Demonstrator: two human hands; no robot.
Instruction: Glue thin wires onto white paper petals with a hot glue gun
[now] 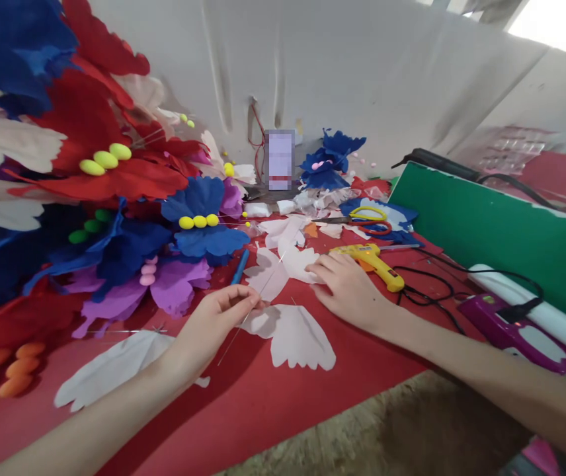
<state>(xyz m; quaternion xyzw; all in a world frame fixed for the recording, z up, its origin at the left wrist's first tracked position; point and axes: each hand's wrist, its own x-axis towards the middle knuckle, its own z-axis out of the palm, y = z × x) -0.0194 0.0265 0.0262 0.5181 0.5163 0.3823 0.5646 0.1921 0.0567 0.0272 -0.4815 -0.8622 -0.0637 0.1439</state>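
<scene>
My left hand is closed in a pinch on a thin wire, which slants from the red table surface up over white wing-shaped cutouts. My right hand lies with fingers stretched out, their tips touching the edge of a white cutout. Just below the hands rests another white scalloped cutout. A further white piece lies partly behind my left forearm. Beyond my right hand sits a yellow glue gun, its cable trailing right.
Finished-looking butterflies in blue, red and purple crowd the left. Scissors lie behind the glue gun. At the back stands a phone. A green board and a purple device line the right side. A blue pen lies mid-table.
</scene>
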